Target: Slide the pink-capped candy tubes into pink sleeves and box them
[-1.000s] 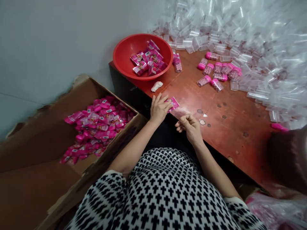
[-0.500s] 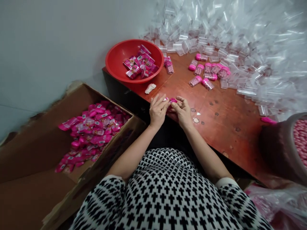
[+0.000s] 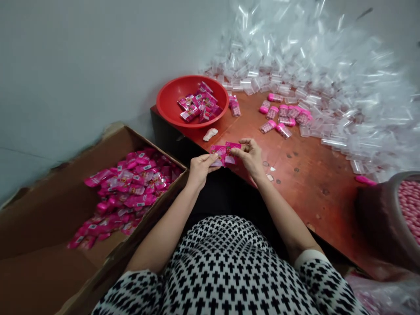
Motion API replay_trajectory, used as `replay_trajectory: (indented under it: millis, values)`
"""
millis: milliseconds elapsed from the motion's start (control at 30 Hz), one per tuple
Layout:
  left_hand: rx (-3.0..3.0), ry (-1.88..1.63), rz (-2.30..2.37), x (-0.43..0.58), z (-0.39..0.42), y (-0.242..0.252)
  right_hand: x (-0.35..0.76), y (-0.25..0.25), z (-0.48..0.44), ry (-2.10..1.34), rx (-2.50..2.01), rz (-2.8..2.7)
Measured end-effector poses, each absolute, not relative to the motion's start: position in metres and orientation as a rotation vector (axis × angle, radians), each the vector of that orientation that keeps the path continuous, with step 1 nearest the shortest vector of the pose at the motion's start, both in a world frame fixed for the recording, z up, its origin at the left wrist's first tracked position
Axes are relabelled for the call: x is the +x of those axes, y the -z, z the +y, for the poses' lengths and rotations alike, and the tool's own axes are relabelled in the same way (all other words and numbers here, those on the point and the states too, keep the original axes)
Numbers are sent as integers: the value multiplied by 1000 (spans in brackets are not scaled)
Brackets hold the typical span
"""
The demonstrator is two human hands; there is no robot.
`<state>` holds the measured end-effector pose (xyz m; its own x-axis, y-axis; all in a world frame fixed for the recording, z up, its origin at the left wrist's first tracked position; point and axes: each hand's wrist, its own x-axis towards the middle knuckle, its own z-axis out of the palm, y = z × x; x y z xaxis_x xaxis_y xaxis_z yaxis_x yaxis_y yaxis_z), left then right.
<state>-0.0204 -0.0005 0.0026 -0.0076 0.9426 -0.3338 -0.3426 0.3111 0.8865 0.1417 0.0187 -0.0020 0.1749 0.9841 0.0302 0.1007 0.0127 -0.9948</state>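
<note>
Pinched between the fingers of my left hand is the left end of a flat pink printed wrapper. My right hand grips its right end between thumb and fingers. The wrapper has two printed panels side by side; whether they are one piece or two, I cannot tell. Both hands are above the near edge of the wooden table. Just beyond them stands a red bowl with several similar pink wrappers inside. A crumpled white scrap lies between bowl and hands.
On the left, a cardboard box holds a heap of pink-wrapped bottles. Clear plastic containers are piled across the table's back. Pink-capped bottles of beads lie before them. A dark bucket of pink beads stands right.
My left hand has moved away from my right, and the wrapper now lies flat and spread between them. The whole view has shifted, so the table and box sit lower.
</note>
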Motion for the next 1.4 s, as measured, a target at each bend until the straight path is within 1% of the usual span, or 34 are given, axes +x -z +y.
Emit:
replay_trajectory:
  millis: [133,200,233,333,400,500,667,733,767,833,900,933,1000,1100,1200,1300,1400]
  values:
    - [535,-1126,1147,-27,-5,-1,149,6,30,-671,-1535,-1562]
    - [462,-1122,1113,-24,-7,-3,149,-1,31,-615,-1516,-1605]
    - [429,-1125,1094,-21,-9,-4,147,-6,31,-684,-1474,-1574]
    - [375,-1136,1030,-11,-12,-7,140,-19,26,-1140,-1265,-1378]
    - [393,-1113,980,-7,-13,-9,134,-23,23,-1354,-1161,-1259]
    - [495,-1052,946,-7,-14,-10,129,-23,20,-1385,-1169,-1219]
    - [715,-1000,1018,-17,-7,-8,134,-27,24,-1420,-1240,-1427]
    - [713,-990,1065,-19,-4,-6,143,-35,33,-1317,-1332,-1563]
    - [682,-998,1079,-19,-3,-5,151,-39,40,-1188,-1451,-1633]
    - [581,-1020,1083,-18,-2,-3,170,-48,59,-772,-1815,-1714]
    - [463,-1033,1069,-16,-3,-2,191,-51,81,-301,-2229,-1618]
    - [409,-1040,1060,-15,-3,-2,201,-50,92,-178,-2381,-1547]
    - [300,-1063,1048,-13,-2,-3,218,-44,111,-113,-2550,-1472]
    - [151,-1106,1017,-11,0,-5,235,-32,126,-162,-2598,-1476]
    - [41,-1129,993,-9,3,-9,245,-28,122,-280,-2513,-1533]
    - [-72,-1150,984,-3,5,-14,239,-31,93,-630,-2222,-1511]
    - [-161,-1161,946,6,6,-16,213,-34,41,-1010,-1789,-1282]
